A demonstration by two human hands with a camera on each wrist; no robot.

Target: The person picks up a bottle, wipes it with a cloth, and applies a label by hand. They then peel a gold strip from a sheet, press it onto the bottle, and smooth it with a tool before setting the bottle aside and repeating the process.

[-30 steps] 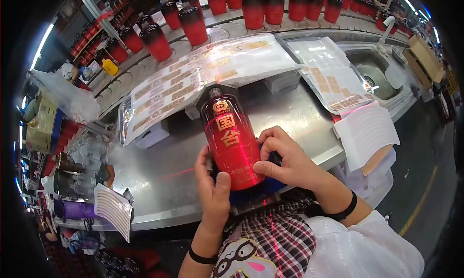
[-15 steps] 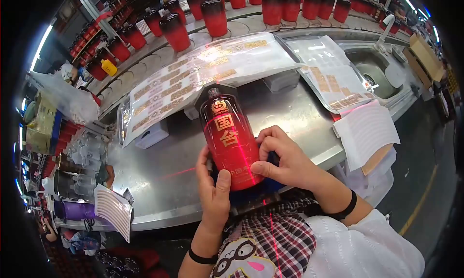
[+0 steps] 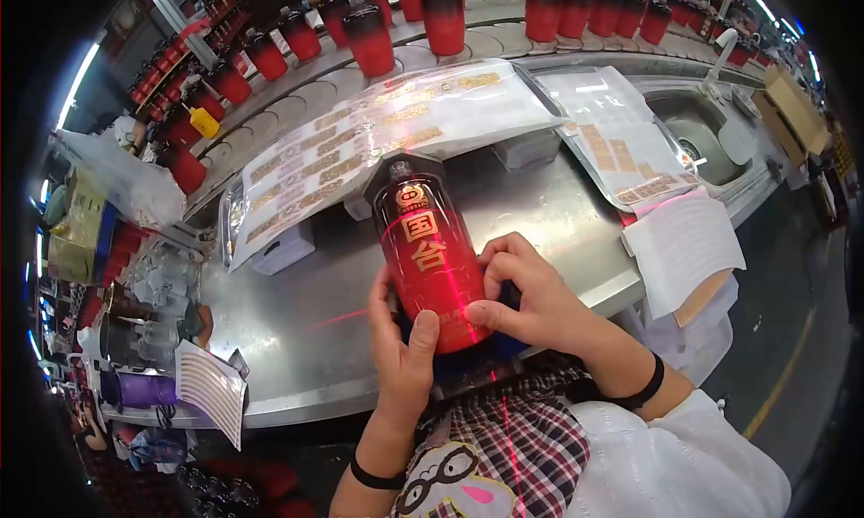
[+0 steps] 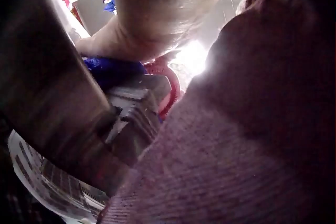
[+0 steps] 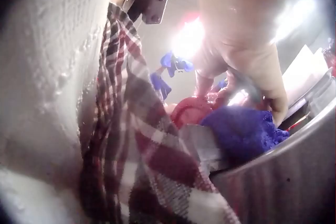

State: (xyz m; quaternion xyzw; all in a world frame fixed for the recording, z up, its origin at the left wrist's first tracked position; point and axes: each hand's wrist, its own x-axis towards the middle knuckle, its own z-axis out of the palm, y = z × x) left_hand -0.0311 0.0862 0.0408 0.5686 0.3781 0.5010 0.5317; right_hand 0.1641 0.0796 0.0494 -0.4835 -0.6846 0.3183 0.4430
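Observation:
A bottle (image 3: pixel 432 257), black at the top and red below with gold characters, lies tilted in front of the person, its neck at a dark angular support (image 3: pixel 378 187). The left hand (image 3: pixel 402 347) grips its lower left side, thumb on the front. At the lower right side is the right hand (image 3: pixel 531 297), thumb tip on the front and fingers bent beside the edge. Its fingertips are partly hidden. The right wrist view shows the round red base (image 5: pixel 191 112) beside blue cloth (image 5: pixel 239 129).
Behind the bottle, a sheet with gold pieces (image 3: pixel 315 162) covers a raised tray. More gold pieces lie on a tray (image 3: pixel 621 153) at the right, near a sink (image 3: pixel 697 140). Red-black bottles (image 3: pixel 367 41) line the conveyor (image 3: pixel 306 95). Striped sheets (image 3: pixel 211 387) overhang the left table edge.
Bottles on the conveyor have shifted to the right. The left thumb has moved slightly right across the held bottle, covering more of the small lower lettering. The right hand has hardly moved.

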